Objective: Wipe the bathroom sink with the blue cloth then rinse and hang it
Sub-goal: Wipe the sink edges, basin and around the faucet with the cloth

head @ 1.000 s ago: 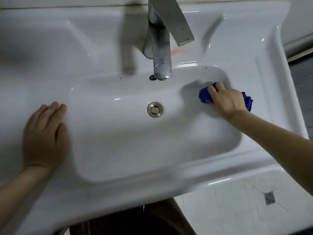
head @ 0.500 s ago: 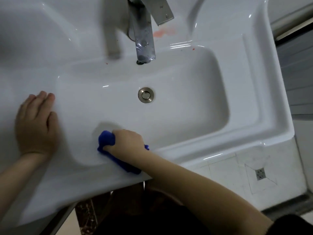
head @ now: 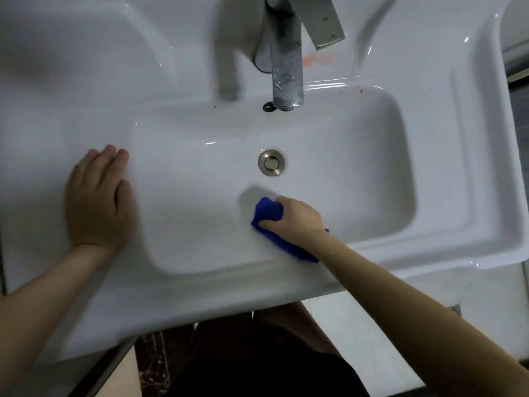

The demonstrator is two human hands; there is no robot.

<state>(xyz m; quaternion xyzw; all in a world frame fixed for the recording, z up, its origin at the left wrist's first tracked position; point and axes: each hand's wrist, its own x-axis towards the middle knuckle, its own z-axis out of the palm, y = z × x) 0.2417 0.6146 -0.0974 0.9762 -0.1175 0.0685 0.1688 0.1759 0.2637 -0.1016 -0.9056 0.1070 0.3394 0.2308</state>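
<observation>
The white bathroom sink [head: 438, 173] fills the view, with a round metal drain [head: 271, 163] in the middle of its basin. My right hand [head: 294, 219] presses a bunched blue cloth [head: 267, 214] against the near wall of the basin, just below and right of the drain. The cloth's tail runs under my wrist toward the front rim. My left hand [head: 97, 202] lies flat, fingers together, on the sink's left ledge beside the basin and holds nothing.
A chrome tap [head: 286, 67] reaches over the back of the basin, its lever [head: 326, 21] pointing right. A pinkish smear [head: 317, 59] marks the ledge right of the tap. An overflow hole [head: 268, 106] sits under the spout. Tiled floor shows below right.
My right hand has slid the cloth along the basin's near wall to the right, after sweeping from the far right corner to the near left. My left hand has stayed on the left ledge.
</observation>
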